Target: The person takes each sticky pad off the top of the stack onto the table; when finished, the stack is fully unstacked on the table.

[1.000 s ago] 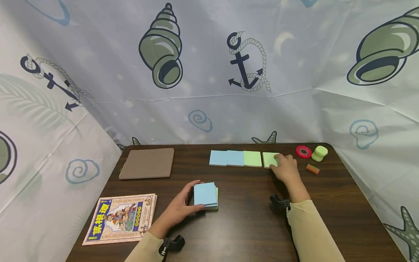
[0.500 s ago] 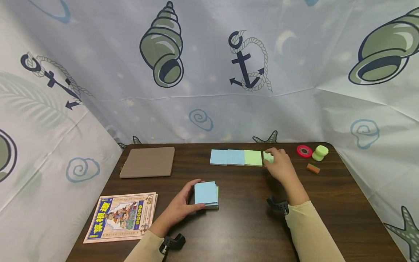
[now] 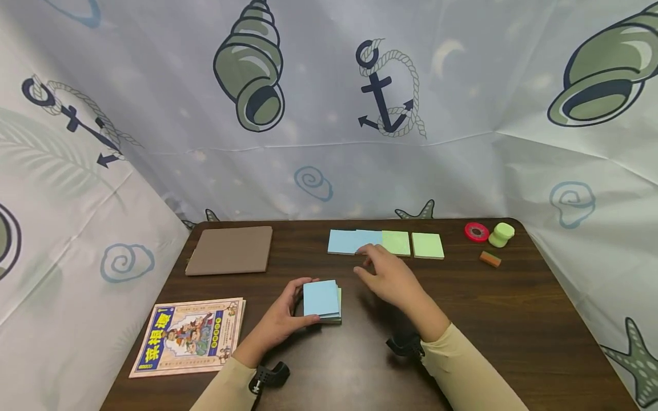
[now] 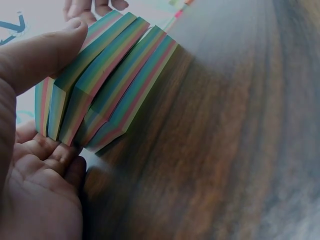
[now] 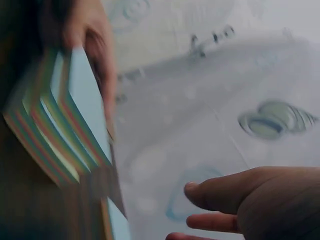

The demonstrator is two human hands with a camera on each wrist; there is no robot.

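Note:
My left hand (image 3: 281,314) grips a stack of sticky note pads (image 3: 321,298), blue on top, with the thumb at the near side and the fingers round the far left. In the left wrist view the stack (image 4: 110,80) shows several layers with rainbow-striped edges. My right hand (image 3: 396,279) holds nothing; its fingers are loosely bent, in the air right of the stack and in front of the back row. That row has two blue pads (image 3: 341,242) side by side, a green pad (image 3: 396,242), and another green pad (image 3: 428,246) a small gap to the right.
A brown flat board or notebook (image 3: 229,251) lies at the back left. A colourful book (image 3: 189,337) lies at the front left. A red ring-shaped object (image 3: 476,232), a light green cylinder (image 3: 501,234) and an orange-and-green eraser-like block (image 3: 490,259) sit at the back right.
My right hand has let go of the rightmost green pad and moved left and nearer, towards the stack. That pad now lies fully visible in the row. The left hand stays on the stack.

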